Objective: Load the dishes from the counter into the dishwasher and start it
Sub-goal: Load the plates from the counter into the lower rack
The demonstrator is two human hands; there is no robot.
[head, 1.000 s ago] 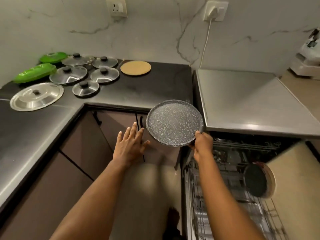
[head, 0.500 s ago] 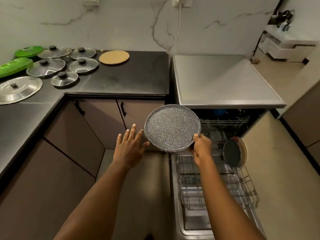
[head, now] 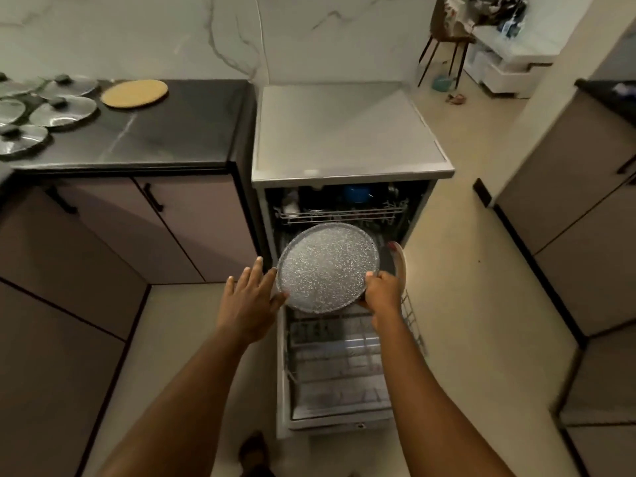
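- Since half a second ago, the speckled plate (head: 327, 268) has shifted from the cabinet front to above the dishwasher's lower rack (head: 337, 366).
- The right hand (head: 382, 290) grips its rim at 4 o'clock.
- The left hand (head: 253, 297), fingers spread straight, holds nothing; its thumb lies by the rim at 8 o'clock.

The round grey speckled plate (head: 327, 266), gripped at its rim by the right hand (head: 382, 290), looks matt and finely grainy, like a stone-effect coating. Below the grip, the white wire lower rack (head: 337, 359) looks like smooth coated metal. Beyond the grip, the flat grey dishwasher top (head: 344, 132) is dull brushed metal. Far left of the grip, the black stone-look counter (head: 179, 132) is glossy; on it the round shiny lids with black knobs (head: 63, 111) gleam beside a matt tan round board (head: 135, 93).
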